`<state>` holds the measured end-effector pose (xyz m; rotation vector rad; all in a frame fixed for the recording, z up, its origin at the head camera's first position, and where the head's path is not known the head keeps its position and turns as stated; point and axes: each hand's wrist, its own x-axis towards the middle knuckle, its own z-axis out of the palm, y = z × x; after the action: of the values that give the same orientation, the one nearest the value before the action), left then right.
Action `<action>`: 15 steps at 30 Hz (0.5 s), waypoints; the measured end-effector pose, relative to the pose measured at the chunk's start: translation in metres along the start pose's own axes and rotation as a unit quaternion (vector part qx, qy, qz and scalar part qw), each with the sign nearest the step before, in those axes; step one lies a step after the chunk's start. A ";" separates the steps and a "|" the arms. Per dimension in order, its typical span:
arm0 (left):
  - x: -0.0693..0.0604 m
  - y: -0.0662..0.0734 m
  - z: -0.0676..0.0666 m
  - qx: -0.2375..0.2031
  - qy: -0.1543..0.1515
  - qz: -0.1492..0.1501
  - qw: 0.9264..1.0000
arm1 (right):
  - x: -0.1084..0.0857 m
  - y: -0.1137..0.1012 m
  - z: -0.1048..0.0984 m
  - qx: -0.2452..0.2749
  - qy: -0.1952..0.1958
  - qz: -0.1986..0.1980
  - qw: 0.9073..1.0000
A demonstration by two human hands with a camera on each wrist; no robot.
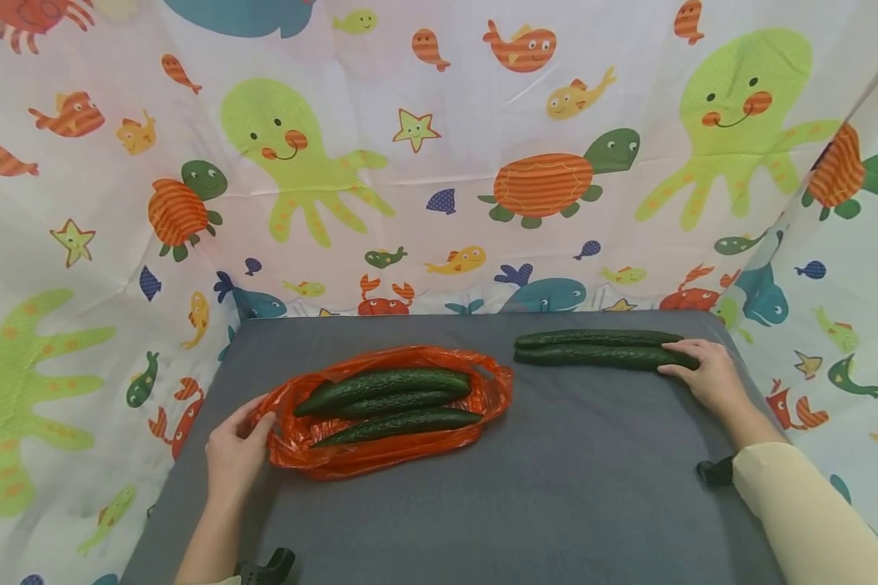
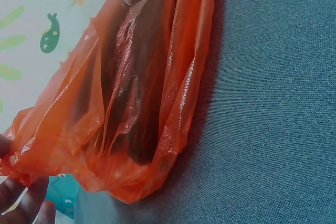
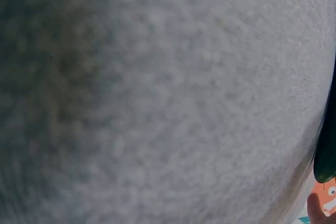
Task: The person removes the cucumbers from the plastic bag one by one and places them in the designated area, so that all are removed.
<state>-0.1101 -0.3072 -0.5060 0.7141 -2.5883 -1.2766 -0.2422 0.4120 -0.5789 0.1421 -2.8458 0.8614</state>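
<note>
An orange-red plastic bag [image 1: 380, 465] lies on the grey table, its mouth spread wide. Three dark green cucumbers show inside it: a thick back one [image 1: 395, 383], a middle one [image 1: 402, 404] and a front one [image 1: 410, 422]. My left hand [image 1: 236, 447] pinches the bag's left edge; in the left wrist view the fingers [image 2: 34, 200] hold gathered plastic. To the right, two long cucumbers lie side by side, a far one [image 1: 593, 338] and a near one [image 1: 593, 355]. My right hand [image 1: 713, 378] grips the right end of the near cucumber, thumb on its front side.
A grey cloth [image 1: 527, 504] covers the table. A white curtain [image 1: 439, 97] printed with sea animals stands behind and along both sides. Black wrist straps [image 1: 715, 471] show at both wrists. The right wrist view is mostly blurred grey cloth.
</note>
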 end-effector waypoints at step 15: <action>0.000 -0.001 0.000 -0.004 0.001 -0.011 1.000 | -0.001 -0.005 0.004 -0.007 0.072 -0.007 0.997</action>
<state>-0.1098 -0.3082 -0.5068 0.7447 -2.5802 -1.2909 -0.2406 0.4056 -0.5798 0.0935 -2.7141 0.8132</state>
